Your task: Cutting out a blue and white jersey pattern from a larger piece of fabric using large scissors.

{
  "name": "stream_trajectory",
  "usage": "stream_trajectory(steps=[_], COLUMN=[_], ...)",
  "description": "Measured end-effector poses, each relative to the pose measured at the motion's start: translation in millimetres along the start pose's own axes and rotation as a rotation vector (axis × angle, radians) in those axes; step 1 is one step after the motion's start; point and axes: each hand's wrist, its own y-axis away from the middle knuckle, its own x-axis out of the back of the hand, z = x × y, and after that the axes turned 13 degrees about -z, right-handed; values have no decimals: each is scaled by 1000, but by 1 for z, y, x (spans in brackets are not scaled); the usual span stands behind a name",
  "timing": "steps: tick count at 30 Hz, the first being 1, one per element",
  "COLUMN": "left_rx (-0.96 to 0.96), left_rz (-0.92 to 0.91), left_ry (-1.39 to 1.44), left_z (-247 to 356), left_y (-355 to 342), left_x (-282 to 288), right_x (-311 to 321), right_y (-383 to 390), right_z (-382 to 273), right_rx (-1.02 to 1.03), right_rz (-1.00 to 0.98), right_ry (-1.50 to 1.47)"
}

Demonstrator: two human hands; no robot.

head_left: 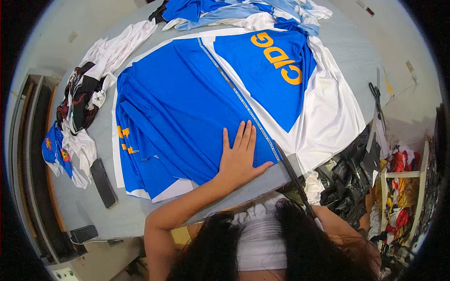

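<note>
Pressing left hand [239, 157] flat, blue fabric [183, 107]

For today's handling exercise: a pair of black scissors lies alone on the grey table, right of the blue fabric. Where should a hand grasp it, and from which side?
Probably by the looped handles of the scissors, the end toward the table's far side, coming from above with the fingers. The scissors lie flat on the table, clear of the blue fabric, blades pointing back toward the person.

One head-worn fisheye view looks steeply down on the cutting table [117, 215] from close above. Its near edge runs along the bottom.
</note>
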Motion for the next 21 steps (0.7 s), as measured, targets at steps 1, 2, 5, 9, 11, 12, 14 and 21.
stream_trajectory(steps=[1, 2, 5, 9, 11, 12, 14, 21], left_rx=[9, 18, 77, 42, 46, 49, 59, 98], left_rz=[-3, -6, 12, 29, 18, 20, 9, 15], left_ry=[3, 6, -32, -13, 3, 1, -5, -1], left_z=[1, 2, -4, 1, 1, 1, -1, -3], left_y=[-1, -2, 9, 2, 3, 3, 4, 10], left_x=[0, 1, -1, 3, 1, 1, 0, -1], right_x=[1, 2, 7, 19, 20, 20, 22, 16], right_y=[0, -1, -22, -33, -40, -44, -52, -60], right_z=[-2, -5, -3, -42, -46, -43, -45, -50], right_rx=[50, 46, -170, -370, -362, -358, -353, -322], right_rz=[22, 30, -122, -121, -94, -92, -100, -35], right_ry=[72, 71, -24, -29, 24, 46, 68, 103])
